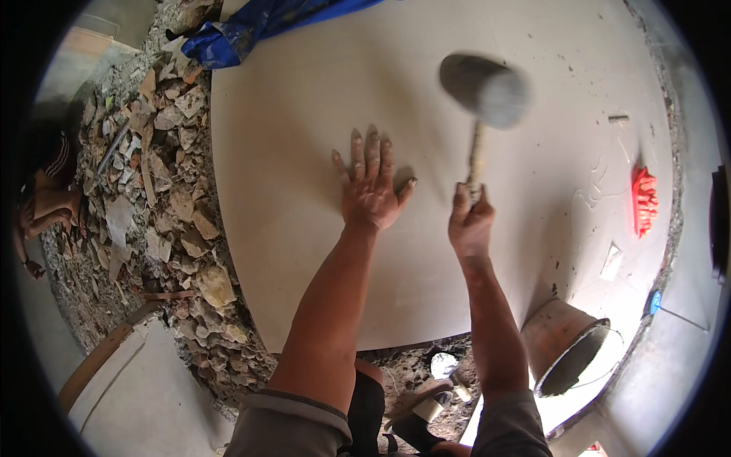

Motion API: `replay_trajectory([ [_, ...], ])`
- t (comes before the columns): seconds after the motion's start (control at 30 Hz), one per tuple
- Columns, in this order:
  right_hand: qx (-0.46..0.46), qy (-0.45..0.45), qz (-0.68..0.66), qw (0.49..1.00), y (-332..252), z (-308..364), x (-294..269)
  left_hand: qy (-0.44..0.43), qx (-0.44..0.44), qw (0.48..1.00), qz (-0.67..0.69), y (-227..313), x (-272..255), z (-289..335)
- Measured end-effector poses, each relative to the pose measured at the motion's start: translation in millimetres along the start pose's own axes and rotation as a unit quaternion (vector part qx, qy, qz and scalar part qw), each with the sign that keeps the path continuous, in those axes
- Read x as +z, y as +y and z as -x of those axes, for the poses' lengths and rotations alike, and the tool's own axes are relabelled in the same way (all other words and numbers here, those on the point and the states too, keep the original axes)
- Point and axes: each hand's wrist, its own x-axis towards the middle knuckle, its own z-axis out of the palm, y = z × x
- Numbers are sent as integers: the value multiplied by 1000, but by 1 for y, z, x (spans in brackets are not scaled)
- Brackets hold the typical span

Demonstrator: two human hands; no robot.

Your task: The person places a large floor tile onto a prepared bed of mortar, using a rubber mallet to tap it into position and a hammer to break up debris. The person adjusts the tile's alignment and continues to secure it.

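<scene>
My left hand [371, 183] lies flat with its fingers spread on a large pale tile slab [289, 251]. To the right of it, my right hand [472, 217] is closed round the handle of a mallet [501, 97]. The mallet's broad head is smeared by motion and stands beyond my right hand, over the slab; I cannot tell whether it touches the surface. Its handle points away from me.
Broken rubble [179, 198] lines the slab's left edge. A blue sheet [221, 44] lies at the far left. On the right are red plastic pieces [644, 202] and a tipped bucket [560, 335]. A trowel [444, 365] lies near my feet. Another person [53, 202] is at the far left.
</scene>
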Motion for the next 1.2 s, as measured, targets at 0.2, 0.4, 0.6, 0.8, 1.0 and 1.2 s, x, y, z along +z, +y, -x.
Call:
replay_trajectory([
  [0.2,72,-22,39,996,5,16,-5,9,-6,1000,0,2,-3,2],
  [0.4,112,-15,35,993,44,66,-39,45,-5,998,-37,-1,7,1],
  [0.6,255,-47,123,958,29,215,-70,55,26,997,-39,-7,3,6],
  [0.8,110,-48,73,990,8,230,-57,91,-59,994,-15,-100,1,64],
  [1.0,-46,-3,20,999,-20,127,21,83,-102,990,-51,-119,12,65],
  [1.2,-4,-20,60,998,-43,72,67,66,-110,992,-23,-119,0,66],
])
